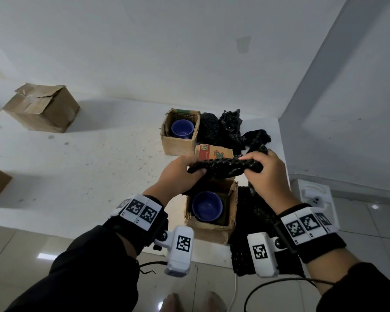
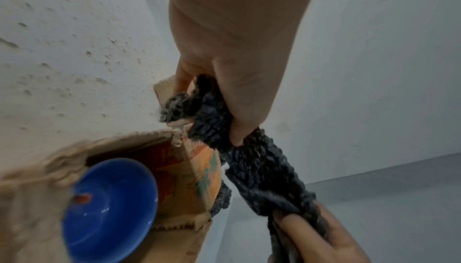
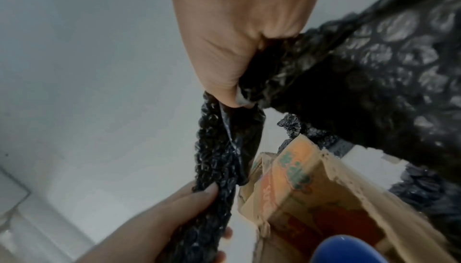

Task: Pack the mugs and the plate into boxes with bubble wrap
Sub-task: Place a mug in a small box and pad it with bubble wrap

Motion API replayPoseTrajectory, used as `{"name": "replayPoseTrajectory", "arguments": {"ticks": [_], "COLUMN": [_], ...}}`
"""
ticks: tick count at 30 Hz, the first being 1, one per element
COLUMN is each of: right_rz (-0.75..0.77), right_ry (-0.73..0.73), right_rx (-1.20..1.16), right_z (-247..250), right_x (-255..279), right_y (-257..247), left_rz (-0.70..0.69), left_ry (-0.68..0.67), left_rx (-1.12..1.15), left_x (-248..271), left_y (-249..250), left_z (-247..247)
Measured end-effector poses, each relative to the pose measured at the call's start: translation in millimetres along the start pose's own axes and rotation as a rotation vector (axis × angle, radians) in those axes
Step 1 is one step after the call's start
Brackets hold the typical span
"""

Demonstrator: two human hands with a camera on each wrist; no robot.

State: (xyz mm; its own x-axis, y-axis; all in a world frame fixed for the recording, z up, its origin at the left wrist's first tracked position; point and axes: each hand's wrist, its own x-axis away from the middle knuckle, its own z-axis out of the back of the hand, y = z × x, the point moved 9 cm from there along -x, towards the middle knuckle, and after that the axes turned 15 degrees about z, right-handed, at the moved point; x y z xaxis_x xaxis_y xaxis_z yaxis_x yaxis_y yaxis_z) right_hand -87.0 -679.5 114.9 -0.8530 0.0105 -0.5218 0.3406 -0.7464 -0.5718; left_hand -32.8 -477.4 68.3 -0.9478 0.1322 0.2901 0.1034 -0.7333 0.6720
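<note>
Above the near box (image 1: pixel 209 224), I hold a bunched length of black bubble wrap (image 1: pixel 223 168) stretched between both hands: my left hand (image 1: pixel 180 174) has fingers and thumb curled round one end, my right hand (image 1: pixel 266 174) clamps the other, and a loose tail hangs down past my right wrist. Wrap handles light, soft and limp; it crushes easily and gives no stiffness, so I judge it needs gathering into a wad before it will stay put. Best hold is on the bunched ends, as now. Inside the near box sits 1 blue mug (image 1: pixel 207 209), mouth up, bare of padding on top. It looks hard, glazed, probably slippery and chip-prone; I would take it by the body, not the rim. Behind stands a second small box (image 1: pixel 178 140) with another blue mug (image 1: pixel 182 129) in it. Beside that lies a heap of more black wrap (image 1: pixel 230 129), and a printed cardboard flap (image 1: pixel 214 152) rises just behind my hands. That flap and the ragged box edges could snag the wrap going in. Far left on the white table (image 1: pixel 88 154) sits a closed carton (image 1: pixel 41 108); another cardboard corner shows at the left edge. No plate is visible.
</note>
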Motion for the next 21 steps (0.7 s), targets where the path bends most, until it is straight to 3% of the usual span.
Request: {"name": "replayPoseTrajectory", "arguments": {"ticks": [4,7,13,16,21], "right_rz": [0.095,0.143,0.348,0.318,0.155], "right_ry": [-0.119,-0.184,-0.564,-0.684,-0.994], "right_rx": [0.176,0.249,0.579,0.686,0.687], "right_z": [-28,-47,-107,-123,-141], "right_x": [10,16,38,51,57], "right_y": [-18,-21,-31,-30,-17], "left_rz": [0.089,0.136,0.024,-0.075,0.103], "left_ry": [0.053,0.042,0.019,-0.032,-0.186], "left_rx": [-0.119,-0.085,0.045,0.105,0.486], "left_x": [3,5,13,18,19], "left_y": [-23,-37,-41,-39,-61], "left_z": [-12,-22,-22,-24,-48]}}
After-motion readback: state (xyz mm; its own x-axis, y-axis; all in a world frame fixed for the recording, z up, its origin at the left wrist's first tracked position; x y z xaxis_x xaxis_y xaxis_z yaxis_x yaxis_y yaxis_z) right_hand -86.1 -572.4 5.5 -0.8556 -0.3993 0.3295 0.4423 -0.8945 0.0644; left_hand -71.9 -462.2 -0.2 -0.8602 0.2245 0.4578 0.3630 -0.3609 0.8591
